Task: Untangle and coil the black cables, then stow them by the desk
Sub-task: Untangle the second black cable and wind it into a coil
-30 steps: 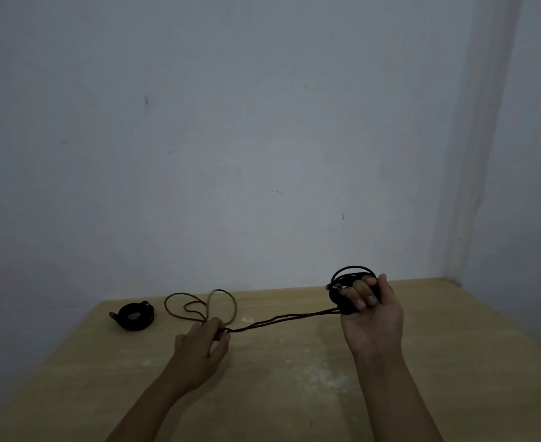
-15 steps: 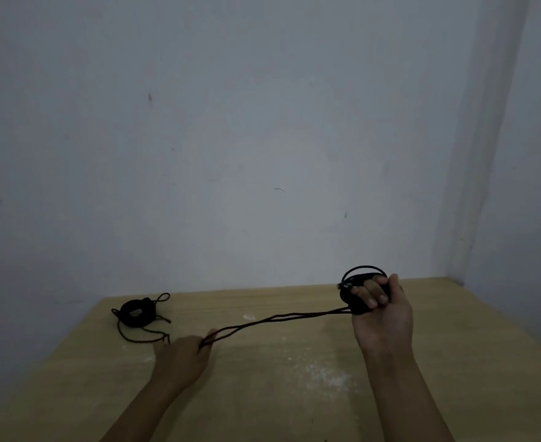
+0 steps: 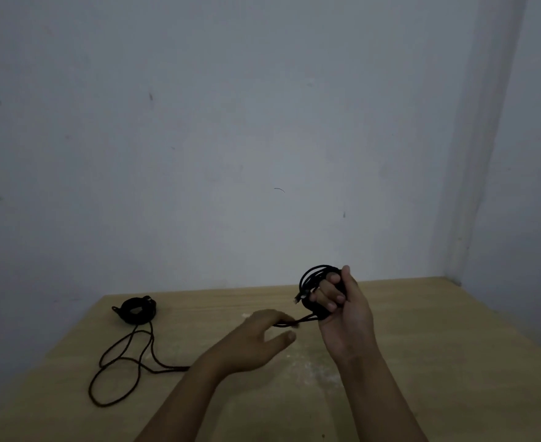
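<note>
While loose strands trail, right hand (image 3: 347,317) clutches black coil (image 3: 314,280).

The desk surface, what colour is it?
Light tan wood grain, the desk in the head view.

Bench (image 3: 422,346): pale wood-look top, matt, whitish dusty smears. Cables (image 3: 125,362): black, matt, braided-looking. Wall (image 3: 262,122): matt paint, scuffed.
</note>
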